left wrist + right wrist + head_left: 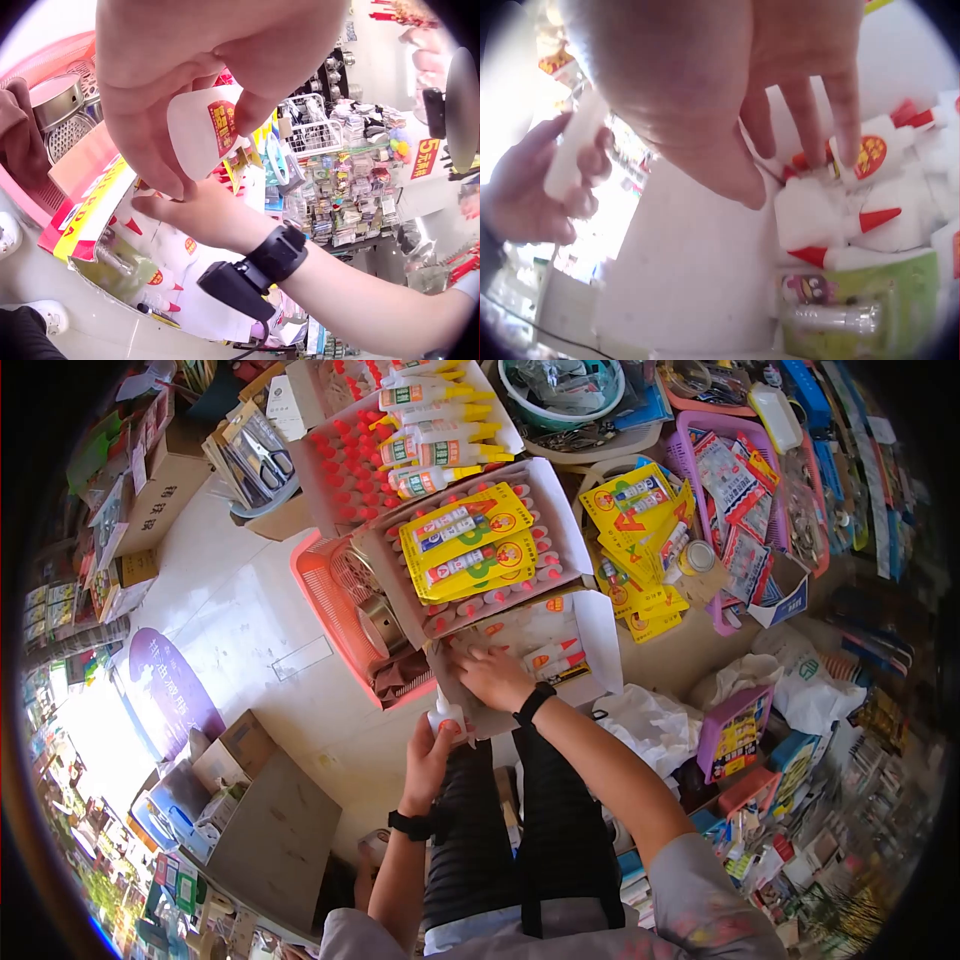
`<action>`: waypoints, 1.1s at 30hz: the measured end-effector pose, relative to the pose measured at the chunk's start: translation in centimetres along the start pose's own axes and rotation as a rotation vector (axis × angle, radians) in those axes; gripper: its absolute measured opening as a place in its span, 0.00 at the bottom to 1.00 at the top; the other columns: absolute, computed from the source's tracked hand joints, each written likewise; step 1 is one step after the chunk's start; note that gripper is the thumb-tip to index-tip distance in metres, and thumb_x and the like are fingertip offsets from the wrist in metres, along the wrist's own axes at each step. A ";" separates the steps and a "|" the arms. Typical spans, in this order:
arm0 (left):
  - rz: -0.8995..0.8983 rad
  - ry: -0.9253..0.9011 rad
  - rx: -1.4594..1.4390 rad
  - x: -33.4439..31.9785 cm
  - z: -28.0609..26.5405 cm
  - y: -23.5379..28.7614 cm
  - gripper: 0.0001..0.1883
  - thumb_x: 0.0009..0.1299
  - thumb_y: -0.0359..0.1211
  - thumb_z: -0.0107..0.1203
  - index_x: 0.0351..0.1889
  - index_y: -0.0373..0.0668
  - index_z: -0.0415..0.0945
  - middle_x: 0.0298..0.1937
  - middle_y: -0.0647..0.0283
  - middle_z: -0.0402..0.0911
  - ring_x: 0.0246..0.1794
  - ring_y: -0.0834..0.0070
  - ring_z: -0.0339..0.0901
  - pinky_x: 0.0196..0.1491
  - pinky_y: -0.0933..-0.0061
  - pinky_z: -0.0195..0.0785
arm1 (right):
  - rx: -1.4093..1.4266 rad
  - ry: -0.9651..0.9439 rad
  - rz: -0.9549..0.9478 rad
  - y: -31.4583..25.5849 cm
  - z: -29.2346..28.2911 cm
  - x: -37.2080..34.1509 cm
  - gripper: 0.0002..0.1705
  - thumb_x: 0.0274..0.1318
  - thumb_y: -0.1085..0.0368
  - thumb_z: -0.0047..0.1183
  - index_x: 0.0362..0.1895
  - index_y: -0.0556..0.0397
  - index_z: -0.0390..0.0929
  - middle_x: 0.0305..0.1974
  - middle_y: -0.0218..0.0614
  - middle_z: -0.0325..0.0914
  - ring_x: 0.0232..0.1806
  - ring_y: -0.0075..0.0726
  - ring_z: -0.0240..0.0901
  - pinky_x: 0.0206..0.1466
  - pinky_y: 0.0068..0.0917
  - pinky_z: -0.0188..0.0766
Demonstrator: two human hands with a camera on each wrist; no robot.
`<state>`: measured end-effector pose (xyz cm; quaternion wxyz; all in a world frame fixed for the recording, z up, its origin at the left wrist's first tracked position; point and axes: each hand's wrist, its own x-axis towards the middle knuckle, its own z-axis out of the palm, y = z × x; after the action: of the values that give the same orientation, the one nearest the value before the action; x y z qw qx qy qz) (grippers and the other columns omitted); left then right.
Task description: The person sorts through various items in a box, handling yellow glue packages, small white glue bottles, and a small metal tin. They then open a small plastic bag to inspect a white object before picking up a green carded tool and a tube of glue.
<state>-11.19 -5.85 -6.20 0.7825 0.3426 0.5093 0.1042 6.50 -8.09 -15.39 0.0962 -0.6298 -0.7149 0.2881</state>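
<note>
My left hand (428, 762) grips a white glue bottle (447, 717) with a pale nozzle, held just outside the near left corner of an open carton (603, 628). A red and yellow label shows on that bottle (192, 131) in the left wrist view. My right hand (497, 678) reaches into the carton with its fingers spread downward, the fingertips right at a labelled bottle (871, 156). Several white bottles (808, 212) with red pointed tips lie in there. Beside them is a green packet (911, 300) with a cartoon figure and a clear tube.
Behind the carton stands a box of red-capped tubes with yellow glue cards (470, 545) on top. A pink basket (328, 595) holding metal sieves is at the left. More yellow cards (640, 525), a purple basket (690, 460) and white plastic bags (650, 725) lie to the right.
</note>
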 end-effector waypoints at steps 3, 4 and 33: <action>0.032 0.051 -0.097 -0.3 0.2 -0.5 0.12 0.74 0.32 0.47 0.50 0.33 0.68 0.43 0.59 0.78 0.46 0.74 0.77 0.49 0.73 0.70 | -0.034 0.273 0.044 0.9 3.7 0.5 0.12 0.54 0.62 0.46 0.41 0.42 0.79 0.54 0.25 0.72 0.51 0.43 0.67 0.49 0.43 0.66; 0.043 0.066 -0.105 -0.5 0.2 -0.7 0.13 0.74 0.33 0.47 0.50 0.33 0.68 0.43 0.59 0.78 0.46 0.74 0.77 0.49 0.73 0.70 | -0.088 0.211 0.045 0.9 3.5 0.2 0.11 0.53 0.62 0.47 0.40 0.43 0.79 0.53 0.26 0.73 0.51 0.43 0.67 0.48 0.43 0.66; 0.126 0.318 -0.292 -9.0 3.1 -10.6 0.15 0.73 0.34 0.48 0.52 0.34 0.68 0.45 0.58 0.79 0.45 0.72 0.78 0.49 0.73 0.70 | -0.233 -0.062 0.225 7.3 -0.4 -1.0 0.13 0.50 0.71 0.45 0.42 0.57 0.73 0.42 0.46 0.76 0.45 0.49 0.74 0.43 0.42 0.75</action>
<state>-14.66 -19.71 -5.72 0.7256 0.2359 0.5834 0.2784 13.10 -8.64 -18.76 -0.0324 -0.7037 -0.6709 0.2316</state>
